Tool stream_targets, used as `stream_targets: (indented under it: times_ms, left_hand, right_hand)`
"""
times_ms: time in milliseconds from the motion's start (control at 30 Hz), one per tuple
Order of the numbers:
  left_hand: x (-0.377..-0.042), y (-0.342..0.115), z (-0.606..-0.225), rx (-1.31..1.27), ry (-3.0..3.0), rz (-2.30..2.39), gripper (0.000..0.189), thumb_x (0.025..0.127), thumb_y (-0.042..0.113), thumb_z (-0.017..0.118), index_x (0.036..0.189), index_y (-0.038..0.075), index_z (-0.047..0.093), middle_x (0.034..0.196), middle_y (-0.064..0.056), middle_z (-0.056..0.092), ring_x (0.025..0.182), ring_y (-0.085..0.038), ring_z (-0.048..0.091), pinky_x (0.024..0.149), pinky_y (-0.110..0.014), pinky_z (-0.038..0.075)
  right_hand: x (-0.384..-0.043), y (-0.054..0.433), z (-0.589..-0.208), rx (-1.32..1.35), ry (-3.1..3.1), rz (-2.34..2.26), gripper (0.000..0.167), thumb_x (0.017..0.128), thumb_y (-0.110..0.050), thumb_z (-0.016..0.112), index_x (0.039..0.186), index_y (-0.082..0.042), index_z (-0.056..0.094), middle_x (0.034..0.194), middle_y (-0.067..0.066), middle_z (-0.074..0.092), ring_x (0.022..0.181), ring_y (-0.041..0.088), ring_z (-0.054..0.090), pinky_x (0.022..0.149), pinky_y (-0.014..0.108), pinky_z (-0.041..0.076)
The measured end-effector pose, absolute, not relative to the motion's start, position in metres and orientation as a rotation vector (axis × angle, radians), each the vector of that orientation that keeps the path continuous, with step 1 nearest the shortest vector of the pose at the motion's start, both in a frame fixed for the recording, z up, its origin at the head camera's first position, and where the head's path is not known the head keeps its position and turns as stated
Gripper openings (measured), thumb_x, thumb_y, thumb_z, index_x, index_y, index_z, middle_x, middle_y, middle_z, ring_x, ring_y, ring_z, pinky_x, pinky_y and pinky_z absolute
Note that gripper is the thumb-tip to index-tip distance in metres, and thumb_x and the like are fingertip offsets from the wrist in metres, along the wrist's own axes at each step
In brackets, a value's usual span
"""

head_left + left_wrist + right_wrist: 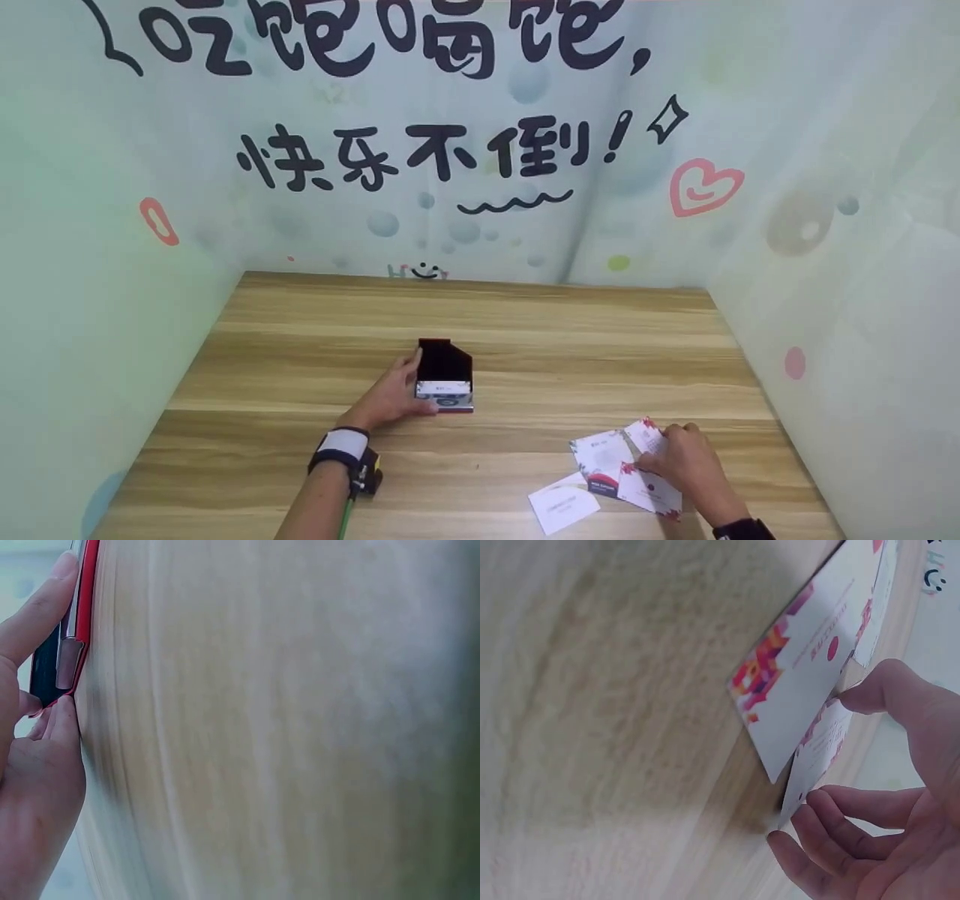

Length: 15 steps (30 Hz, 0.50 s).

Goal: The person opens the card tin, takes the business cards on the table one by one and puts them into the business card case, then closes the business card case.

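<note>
My left hand (pixel 390 394) grips the left side of a card box (pixel 445 361) with a black inside. Its thumb lies over the front and the fingers are along the side; cards show in its lower front. A red edge of the box (pixel 88 607) faces the left wrist camera. At the right, my right hand (pixel 688 461) holds a small white business card (pixel 817 746) by its edges, thumb on one side and fingertips on the other. Overlapping it is a white card with red corner patterns (pixel 651 493).
A card with leafy corners and a dark-red lower band (pixel 604 457) lies left of the right hand. Nearer the front is a plain white card (pixel 564 508). Printed cloth walls (pixel 480 247) enclose the wooden table (pixel 337 315) at the back and sides.
</note>
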State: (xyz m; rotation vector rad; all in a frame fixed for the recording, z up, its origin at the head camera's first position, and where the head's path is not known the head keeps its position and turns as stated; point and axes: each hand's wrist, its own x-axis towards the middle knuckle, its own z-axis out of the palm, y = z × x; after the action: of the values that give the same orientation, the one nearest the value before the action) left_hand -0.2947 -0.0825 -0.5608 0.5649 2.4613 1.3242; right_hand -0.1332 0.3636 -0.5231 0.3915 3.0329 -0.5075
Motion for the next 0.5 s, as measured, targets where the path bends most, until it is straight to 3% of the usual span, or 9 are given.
stream_targets:
  times_ms: [200,333,500]
  left_hand:
    - [-0.2948,-0.0841,-0.5619,0.566,2.458,1.349,0.117,0.073,0.025,0.089,0.159,0.0,0.014,0.162,-0.034,0.013,0.148,-0.046,0.028,0.123,-0.049,0.028]
    - [-0.2949,-0.0847,-0.5613,0.556,2.475,1.331,0.117,0.073,0.026,0.09,0.159,0.002,0.015,0.161,-0.034,0.016,0.149,-0.047,0.025,0.124,-0.051,0.025]
    - [-0.2954,-0.0843,-0.5615,0.56,2.462,1.332,0.117,0.073,0.027,0.089,0.159,0.002,0.013,0.16,-0.034,0.017,0.149,-0.049,0.022,0.124,-0.053,0.024]
  right_hand:
    - [-0.1357,0.3619,-0.5241,0.377,3.03,-0.399,0.067,0.072,-0.031,0.088,0.11,0.018,0.062,0.104,0.033,0.059,0.082,0.031,0.059,0.078,0.051,0.057]
    - [-0.1355,0.3621,-0.5266,0.321,3.086,-0.309,0.063,0.072,-0.032,0.087,0.105,0.016,0.064,0.094,0.027,0.061,0.078,0.03,0.057,0.072,0.051,0.055]
    - [-0.1358,0.363,-0.5318,0.173,3.263,-0.249,0.046,0.069,-0.027,0.083,0.087,0.011,0.066,0.077,0.02,0.061,0.068,0.029,0.056,0.058,0.046,0.051]
